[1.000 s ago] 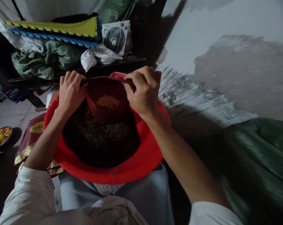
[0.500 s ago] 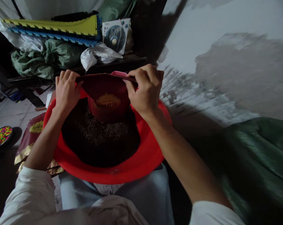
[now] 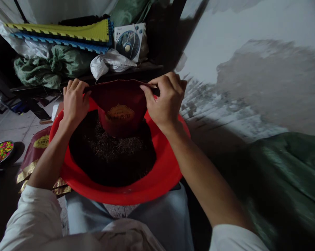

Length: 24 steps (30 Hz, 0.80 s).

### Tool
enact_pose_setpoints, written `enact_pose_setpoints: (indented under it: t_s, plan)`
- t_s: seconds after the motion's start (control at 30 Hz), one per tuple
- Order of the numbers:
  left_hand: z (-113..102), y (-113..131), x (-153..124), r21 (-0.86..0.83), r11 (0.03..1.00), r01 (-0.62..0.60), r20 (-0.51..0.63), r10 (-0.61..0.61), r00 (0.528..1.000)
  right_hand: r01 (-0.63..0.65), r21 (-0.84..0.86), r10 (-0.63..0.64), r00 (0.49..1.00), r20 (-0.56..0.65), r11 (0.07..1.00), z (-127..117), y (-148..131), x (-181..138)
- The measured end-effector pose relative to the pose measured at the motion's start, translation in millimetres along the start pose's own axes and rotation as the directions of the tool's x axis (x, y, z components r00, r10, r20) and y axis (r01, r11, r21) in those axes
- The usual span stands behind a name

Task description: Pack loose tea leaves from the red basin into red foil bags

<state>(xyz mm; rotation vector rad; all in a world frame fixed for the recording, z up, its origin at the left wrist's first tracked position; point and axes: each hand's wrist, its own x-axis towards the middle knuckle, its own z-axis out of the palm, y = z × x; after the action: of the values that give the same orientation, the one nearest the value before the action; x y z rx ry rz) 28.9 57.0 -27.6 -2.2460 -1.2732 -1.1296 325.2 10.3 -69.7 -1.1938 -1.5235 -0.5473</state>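
Observation:
A dark red pouch (image 3: 120,103) with a gold label stands upright in the red basin (image 3: 126,197), its mouth at the top. My left hand (image 3: 76,99) pinches the left corner of its top edge. On the other side, my right hand (image 3: 167,101) grips the right corner between thumb and fingers. The pouch's bottom rests on dark loose flakes (image 3: 112,153), like dry tea, heaped in the basin. The inside of the pouch is hidden. The basin sits above my knees.
More red pouches with gold ends (image 3: 37,150) lie left of the basin. A round dish of colourful pieces (image 3: 1,153) is at the far left. Behind stand a bench with a box fan (image 3: 128,43), foam mats (image 3: 60,31) and sacks (image 3: 65,61). Green sacking (image 3: 290,174) lies at right.
A pink item at the pouch's mouth by my right hand is out of sight now. My right hand has shifted slightly right along the top edge; my left hand keeps its hold.

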Motion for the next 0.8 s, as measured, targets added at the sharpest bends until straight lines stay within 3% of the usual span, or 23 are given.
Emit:
enact_pose_setpoints:
  t_s: [0.37, 0.57, 0.8]
  plan:
    - [5, -23, 3, -0.058, 0.998, 0.026, 0.019, -0.025, 1.000, 0.014, -0.019, -0.015, 0.999, -0.039, 1.000, 6, 17, 0]
    - [2, -18, 4, -0.047, 0.999, -0.011, 0.003, 0.011, 1.000, 0.013, 0.066, -0.013, 1.000, -0.001, 0.998, 5, 22, 3]
    - [-1, -10, 3, -0.056, 0.998, -0.018, -0.015, 0.017, 1.000, 0.018, 0.095, -0.012, 0.998, -0.063, 0.995, 10, 30, 3]
